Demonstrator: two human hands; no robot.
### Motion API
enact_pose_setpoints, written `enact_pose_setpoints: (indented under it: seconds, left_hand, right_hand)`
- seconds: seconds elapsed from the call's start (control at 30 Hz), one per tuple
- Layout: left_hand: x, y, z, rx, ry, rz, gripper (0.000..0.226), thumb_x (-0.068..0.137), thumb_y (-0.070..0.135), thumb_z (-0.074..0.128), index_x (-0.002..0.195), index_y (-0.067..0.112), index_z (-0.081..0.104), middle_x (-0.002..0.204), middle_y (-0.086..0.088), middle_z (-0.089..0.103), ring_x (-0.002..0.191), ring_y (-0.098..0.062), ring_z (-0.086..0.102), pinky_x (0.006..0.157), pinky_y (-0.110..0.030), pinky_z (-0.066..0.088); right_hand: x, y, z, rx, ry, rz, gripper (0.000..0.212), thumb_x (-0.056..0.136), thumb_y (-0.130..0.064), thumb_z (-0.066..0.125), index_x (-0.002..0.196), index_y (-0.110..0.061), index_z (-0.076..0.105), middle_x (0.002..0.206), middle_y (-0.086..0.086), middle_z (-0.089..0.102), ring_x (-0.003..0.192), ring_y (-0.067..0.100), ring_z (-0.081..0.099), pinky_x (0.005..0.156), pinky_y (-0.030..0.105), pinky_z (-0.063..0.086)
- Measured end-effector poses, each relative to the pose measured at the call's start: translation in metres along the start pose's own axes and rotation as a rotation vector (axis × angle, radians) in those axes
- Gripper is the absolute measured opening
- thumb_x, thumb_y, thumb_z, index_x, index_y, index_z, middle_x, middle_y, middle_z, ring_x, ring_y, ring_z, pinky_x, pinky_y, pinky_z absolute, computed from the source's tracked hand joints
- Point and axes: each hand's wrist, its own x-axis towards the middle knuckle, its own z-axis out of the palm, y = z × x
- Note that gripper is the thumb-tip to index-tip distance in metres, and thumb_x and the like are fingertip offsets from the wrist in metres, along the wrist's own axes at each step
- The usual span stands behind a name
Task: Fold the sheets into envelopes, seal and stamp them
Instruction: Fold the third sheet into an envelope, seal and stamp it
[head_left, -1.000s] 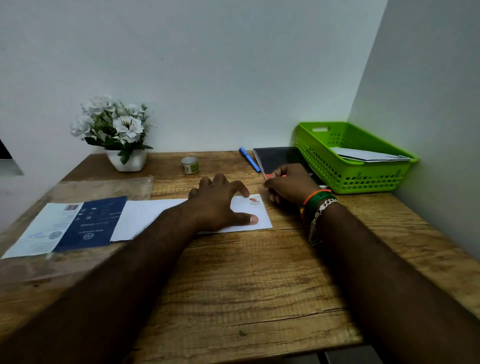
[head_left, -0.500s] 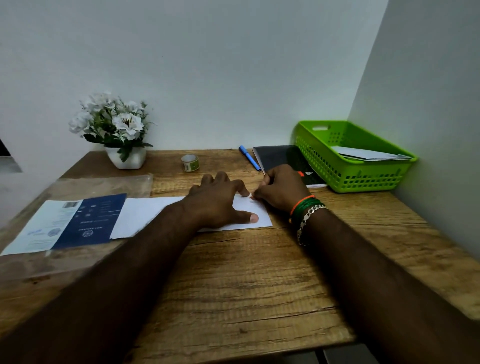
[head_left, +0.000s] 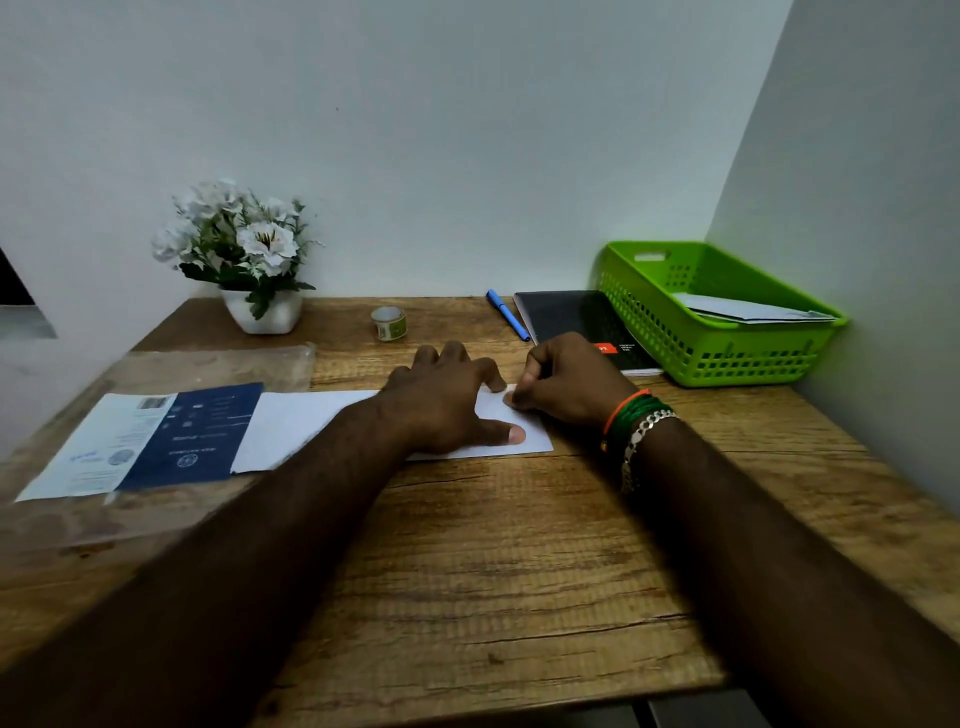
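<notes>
Probably an office nook: wooden desk (head_left: 519, 545), pen (head_left: 507, 314), notebook (head_left: 571, 319).

Both hands, left (head_left: 447, 402) flat, right (head_left: 569, 387) curled, on white envelope (head_left: 311, 426) atop wooden desk (head_left: 493, 571).

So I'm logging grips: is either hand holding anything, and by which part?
Left hand presses flat on the white envelope. Right hand fingers curl at its top right corner; what they pinch is hidden.
</notes>
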Motion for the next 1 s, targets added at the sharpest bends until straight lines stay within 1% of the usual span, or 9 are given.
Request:
enact_pose_setpoints:
  seconds: [0.13,0.3,0.4,0.5,0.63,0.7,0.87,0.93,1.0]
  left_hand:
    - [0.001,-0.001,0.001,-0.011,0.01,0.003,0.071,0.081,0.071,0.066,0.141,0.04,0.043,0.153,-0.003,0.033,0.143,-0.029,0.028,0.111,-0.053,0.036]
    - [0.002,0.0,0.0,-0.003,0.002,-0.002,0.075,0.081,0.071,0.065,0.144,0.04,0.041,0.155,-0.003,0.031,0.143,-0.029,0.027,0.111,-0.054,0.035]
    - [0.002,-0.001,0.001,-0.004,0.001,0.003,0.074,0.081,0.071,0.065,0.144,0.04,0.042,0.154,-0.003,0.032,0.143,-0.029,0.028,0.11,-0.053,0.034]
    - [0.002,-0.002,0.001,-0.001,0.004,0.007,0.074,0.08,0.072,0.065,0.143,0.041,0.042,0.153,-0.003,0.033,0.142,-0.03,0.028,0.11,-0.053,0.033]
    - [0.003,-0.001,0.001,-0.008,0.003,-0.001,0.075,0.08,0.072,0.065,0.143,0.04,0.042,0.154,-0.003,0.032,0.143,-0.03,0.028,0.111,-0.054,0.032]
    - [0.004,-0.001,0.002,-0.006,0.006,-0.004,0.075,0.08,0.072,0.066,0.144,0.04,0.042,0.153,-0.003,0.032,0.142,-0.03,0.029,0.111,-0.054,0.032]
    - [0.003,-0.003,0.002,-0.01,0.004,0.006,0.075,0.08,0.073,0.065,0.143,0.04,0.042,0.153,-0.003,0.032,0.142,-0.03,0.029,0.111,-0.054,0.031]
    - [0.003,-0.004,0.002,-0.01,0.01,0.008,0.074,0.079,0.073,0.065,0.142,0.041,0.042,0.152,-0.003,0.032,0.142,-0.03,0.028,0.111,-0.054,0.03]
    - [0.003,-0.003,0.002,-0.011,0.01,0.007,0.074,0.079,0.073,0.065,0.142,0.041,0.042,0.153,-0.003,0.032,0.143,-0.03,0.027,0.111,-0.054,0.03]
  right_hand:
    - [0.002,-0.001,0.01,-0.07,0.145,0.009,0.015,0.073,-0.022,0.076,0.063,-0.017,0.067,0.068,-0.001,0.071,0.072,0.017,0.069,0.074,0.043,0.061]
    - [0.001,-0.002,-0.003,-0.018,-0.045,0.012,0.017,0.076,-0.019,0.084,0.069,-0.012,0.071,0.071,0.0,0.073,0.077,0.016,0.071,0.08,0.041,0.06]
    - [0.002,-0.002,0.003,-0.059,0.046,0.032,0.019,0.074,-0.022,0.082,0.064,-0.017,0.067,0.07,-0.001,0.072,0.075,0.016,0.07,0.078,0.041,0.06]
    - [0.004,-0.003,0.01,-0.083,0.148,0.049,0.014,0.071,-0.027,0.075,0.064,-0.02,0.065,0.072,-0.003,0.071,0.076,0.018,0.069,0.078,0.042,0.06]
    - [0.002,-0.004,0.0,-0.106,0.022,0.033,0.018,0.074,-0.025,0.082,0.067,-0.016,0.069,0.07,-0.001,0.072,0.075,0.016,0.069,0.077,0.038,0.059]
    - [0.001,-0.004,-0.002,-0.128,-0.004,0.03,0.019,0.074,-0.026,0.083,0.067,-0.015,0.069,0.07,-0.002,0.072,0.075,0.015,0.069,0.075,0.036,0.059]
    - [0.002,-0.005,0.01,-0.154,0.166,0.039,0.014,0.072,-0.029,0.075,0.067,-0.022,0.064,0.073,-0.005,0.069,0.078,0.017,0.067,0.077,0.039,0.059]
    - [0.003,-0.005,0.012,-0.166,0.179,0.036,0.011,0.07,-0.03,0.072,0.067,-0.023,0.064,0.075,-0.005,0.069,0.079,0.018,0.067,0.078,0.039,0.058]
    - [0.004,-0.006,0.008,-0.182,0.141,0.046,0.013,0.071,-0.031,0.074,0.069,-0.023,0.065,0.076,-0.005,0.07,0.08,0.018,0.067,0.078,0.039,0.058]
